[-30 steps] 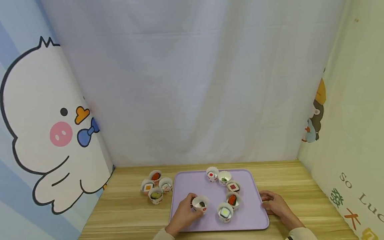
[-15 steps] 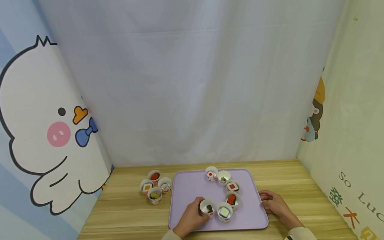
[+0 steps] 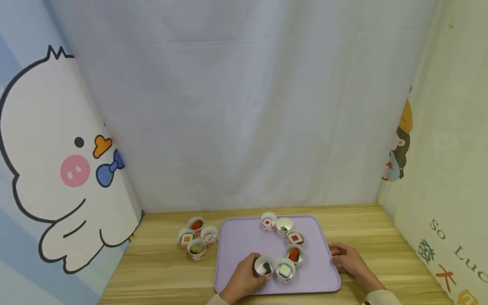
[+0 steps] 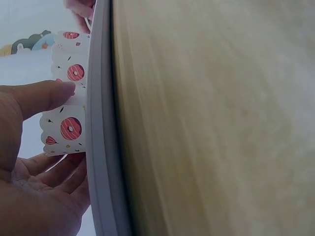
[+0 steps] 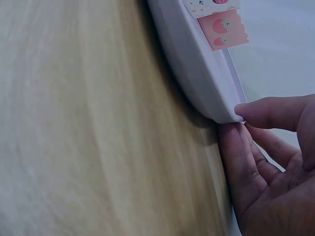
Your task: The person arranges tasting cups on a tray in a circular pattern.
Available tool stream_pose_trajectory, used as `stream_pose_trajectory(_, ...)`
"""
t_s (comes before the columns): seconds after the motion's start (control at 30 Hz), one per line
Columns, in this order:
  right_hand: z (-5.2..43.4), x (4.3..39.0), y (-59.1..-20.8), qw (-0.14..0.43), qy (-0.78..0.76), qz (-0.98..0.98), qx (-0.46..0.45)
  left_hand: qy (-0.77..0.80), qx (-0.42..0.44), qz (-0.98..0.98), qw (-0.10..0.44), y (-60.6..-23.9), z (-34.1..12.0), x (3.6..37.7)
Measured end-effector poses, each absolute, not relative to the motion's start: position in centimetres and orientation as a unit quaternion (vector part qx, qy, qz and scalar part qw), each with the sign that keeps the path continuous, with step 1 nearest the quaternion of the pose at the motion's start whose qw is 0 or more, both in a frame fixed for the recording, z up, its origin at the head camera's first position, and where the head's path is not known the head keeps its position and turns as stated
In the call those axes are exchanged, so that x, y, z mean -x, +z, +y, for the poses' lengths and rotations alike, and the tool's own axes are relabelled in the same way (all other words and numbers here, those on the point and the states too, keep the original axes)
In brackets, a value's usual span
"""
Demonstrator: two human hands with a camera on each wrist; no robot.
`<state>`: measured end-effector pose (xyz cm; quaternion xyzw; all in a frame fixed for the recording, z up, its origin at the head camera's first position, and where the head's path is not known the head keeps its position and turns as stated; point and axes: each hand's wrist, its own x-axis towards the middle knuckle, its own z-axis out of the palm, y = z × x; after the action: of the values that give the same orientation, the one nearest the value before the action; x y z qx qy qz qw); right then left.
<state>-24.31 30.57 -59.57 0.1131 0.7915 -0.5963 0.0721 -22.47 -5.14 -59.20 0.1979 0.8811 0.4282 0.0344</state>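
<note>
Shifted rightward over the past second, the paper cup (image 3: 260, 264) now stands on the tray (image 3: 248, 235), just beside another cup (image 3: 285, 280); the left hand (image 3: 242, 277) pinches its wall. It looks light and easily dented, best held gently low down. Right of that grip, the right hand (image 3: 348, 259) pinches the tray's rim. Underneath spreads a wood-grain table (image 3: 152, 262); beyond hangs a pale curtain (image 3: 248, 106).
</note>
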Motion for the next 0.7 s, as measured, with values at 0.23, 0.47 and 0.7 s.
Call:
stream_pose_trajectory(0.23, 30.5, 24.2, -59.6, 0.073, -0.590, 0.796, -0.112, 0.430, -0.196, 0.880, 0.047, -59.2, -5.4, 22.1)
stream_pose_trajectory(0.47, 30.5, 23.9, -59.5, 0.077, -0.594, 0.793, -0.111, 0.424, -0.200, 0.883, 0.020, -57.9, -6.2, 21.2)
stream_pose_trajectory(0.7, 30.5, 24.0, -59.2, 0.078, -0.594, 0.794, -0.102, 0.446, -0.213, 0.868, -0.038, -55.5, -7.6, 21.0)
